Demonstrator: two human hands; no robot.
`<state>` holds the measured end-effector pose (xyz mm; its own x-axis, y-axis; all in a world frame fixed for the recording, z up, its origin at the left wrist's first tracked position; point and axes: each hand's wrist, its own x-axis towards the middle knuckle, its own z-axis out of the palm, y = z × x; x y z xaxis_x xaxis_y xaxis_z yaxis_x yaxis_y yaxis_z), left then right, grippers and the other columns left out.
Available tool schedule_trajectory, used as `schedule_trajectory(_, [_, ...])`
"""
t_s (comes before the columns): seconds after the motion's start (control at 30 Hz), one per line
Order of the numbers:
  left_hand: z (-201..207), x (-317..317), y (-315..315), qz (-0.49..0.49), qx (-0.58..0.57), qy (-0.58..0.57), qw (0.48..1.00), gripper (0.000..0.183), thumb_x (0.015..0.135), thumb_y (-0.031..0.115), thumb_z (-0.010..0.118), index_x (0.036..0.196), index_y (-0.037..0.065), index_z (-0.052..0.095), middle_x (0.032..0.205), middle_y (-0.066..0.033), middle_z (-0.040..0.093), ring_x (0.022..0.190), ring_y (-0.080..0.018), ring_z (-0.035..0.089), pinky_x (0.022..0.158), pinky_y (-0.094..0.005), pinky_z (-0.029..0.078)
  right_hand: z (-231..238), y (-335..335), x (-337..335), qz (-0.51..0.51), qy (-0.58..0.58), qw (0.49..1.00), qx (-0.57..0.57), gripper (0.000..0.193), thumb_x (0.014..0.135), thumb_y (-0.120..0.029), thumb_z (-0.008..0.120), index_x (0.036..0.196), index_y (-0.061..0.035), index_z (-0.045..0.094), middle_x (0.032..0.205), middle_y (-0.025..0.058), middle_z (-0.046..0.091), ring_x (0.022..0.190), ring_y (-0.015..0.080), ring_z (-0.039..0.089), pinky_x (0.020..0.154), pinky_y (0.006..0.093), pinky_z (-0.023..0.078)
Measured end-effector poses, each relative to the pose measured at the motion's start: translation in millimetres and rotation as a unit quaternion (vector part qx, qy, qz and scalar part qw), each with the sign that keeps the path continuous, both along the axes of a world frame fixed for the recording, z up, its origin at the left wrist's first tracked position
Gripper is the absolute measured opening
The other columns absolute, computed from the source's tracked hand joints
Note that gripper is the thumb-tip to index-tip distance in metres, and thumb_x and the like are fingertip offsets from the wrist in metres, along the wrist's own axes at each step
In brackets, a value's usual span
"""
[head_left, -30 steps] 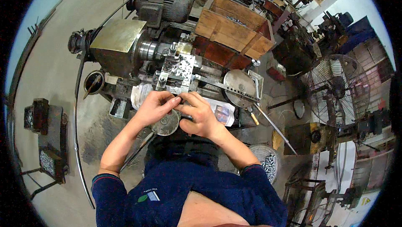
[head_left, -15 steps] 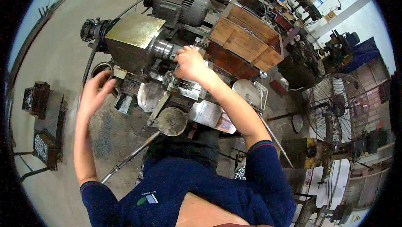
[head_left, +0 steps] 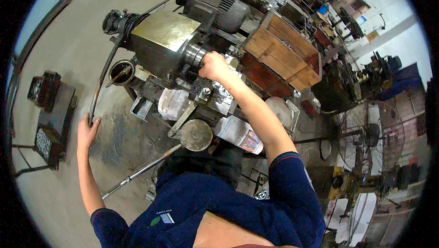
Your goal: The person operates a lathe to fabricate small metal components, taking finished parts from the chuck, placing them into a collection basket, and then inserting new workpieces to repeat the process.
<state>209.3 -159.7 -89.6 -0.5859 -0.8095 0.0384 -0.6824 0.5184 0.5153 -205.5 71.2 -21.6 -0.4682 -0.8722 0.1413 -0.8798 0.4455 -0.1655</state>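
A small lathe stands before me, its headstock (head_left: 167, 30) topped by a brassy plate. My right hand (head_left: 214, 67) is closed at the mouth of the bright ringed spindle (head_left: 194, 55). Its curled fingers hide whatever they pinch there. On the left, my left hand (head_left: 86, 133) is wrapped round the lower end of a long dark lever (head_left: 101, 81) that slants up to the back of the headstock. Below my right hand lies the tool slide with a bolted post (head_left: 205, 92).
Behind the spindle sit a ribbed motor (head_left: 222, 10) and a wooden crate (head_left: 283, 51). A round can (head_left: 121, 72) stands left of the slide. A round metal disc (head_left: 196, 135) is close to my lap. Bins of small parts (head_left: 49, 145) stand far left, a caged fan (head_left: 372, 133) right.
My left hand has moved down and left from beside the can and closed on the lever's end. My right hand stays at the spindle, and the whole view has shifted slightly.
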Motion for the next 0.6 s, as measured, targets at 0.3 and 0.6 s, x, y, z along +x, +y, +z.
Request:
schedule_trajectory(0.3, [-9, 2, -43, -0.004, -0.192, -0.18, 0.965, 0.025, 0.073, 0.022, 0.061, 0.086, 0.001, 0.056, 0.071, -0.019, 0.06, 0.071, -0.0367, 0.06, 0.065, -0.0466, 0.047, -1, 2, -3, -0.059, -0.054, 0.997, 0.003, 0.024, 0.053, -0.017, 0.062, 0.064, 0.0041, 0.063, 0.071, 0.0245, 0.06, 0.07, 0.0381, 0.061, 0.068, 0.041, 0.051])
schedule_trajectory(0.6, [-4, 25, -173, 0.007, -0.277, -0.305, 0.911, 0.021, 0.07, 0.013, 0.062, 0.088, 0.004, 0.057, 0.082, -0.0166, 0.062, 0.078, -0.031, 0.061, 0.068, -0.0396, 0.049, 3, 3, 4, -0.039, 0.038, 0.998, 0.038, 0.024, 0.051, -0.018, 0.063, 0.066, -0.0001, 0.065, 0.079, 0.0178, 0.063, 0.084, 0.0331, 0.058, 0.077, 0.0383, 0.048])
